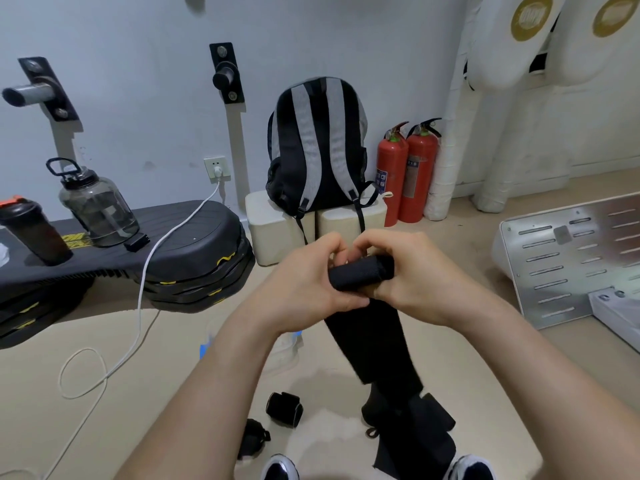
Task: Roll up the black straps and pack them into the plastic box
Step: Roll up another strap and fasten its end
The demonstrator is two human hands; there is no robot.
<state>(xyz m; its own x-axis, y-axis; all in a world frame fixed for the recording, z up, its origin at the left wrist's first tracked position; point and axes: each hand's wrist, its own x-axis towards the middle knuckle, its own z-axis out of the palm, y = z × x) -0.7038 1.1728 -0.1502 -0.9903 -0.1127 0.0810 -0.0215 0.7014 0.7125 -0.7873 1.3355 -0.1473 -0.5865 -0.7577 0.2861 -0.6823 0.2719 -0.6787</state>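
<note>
A black strap (360, 271) is partly wound into a short roll held up in front of me. My left hand (304, 285) grips the roll's left end and my right hand (412, 282) grips its right end. The unrolled tail (374, 341) hangs down to the floor, where it bunches in folds (415, 431). Two rolled black straps (284, 408) (252, 441) lie on the beige floor below my left forearm. A clear plastic box (287, 344) shows faintly behind my left wrist, mostly hidden.
A grey-and-black backpack (317, 147) leans on white blocks (277, 230) ahead. Two red fire extinguishers (408, 174) stand to its right. Black step platforms (104, 258) with bottles sit left, a white cable (138, 306) trails across the floor, and a metal panel (571, 258) lies right.
</note>
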